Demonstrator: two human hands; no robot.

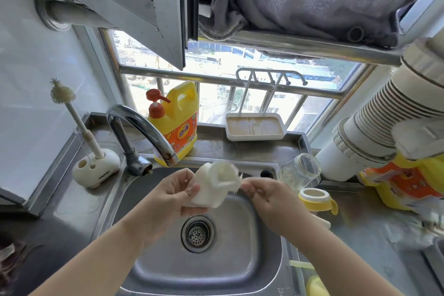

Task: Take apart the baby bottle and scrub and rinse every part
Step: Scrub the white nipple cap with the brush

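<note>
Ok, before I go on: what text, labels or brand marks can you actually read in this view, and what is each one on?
"MICKEY", probably, in small letters low on the white brush holder; partly blurred.
Large characters in a yellow oval on the label of the yellow detergent jug: too blurred to read.
Orange printed label on the yellow pack at the right: too blurred to read.
Nothing readable on the glass bottle or the yellow collar.

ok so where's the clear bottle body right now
In the head view the clear bottle body lies on its side on the counter right of the sink, just behind the yellow collar ring.
</note>
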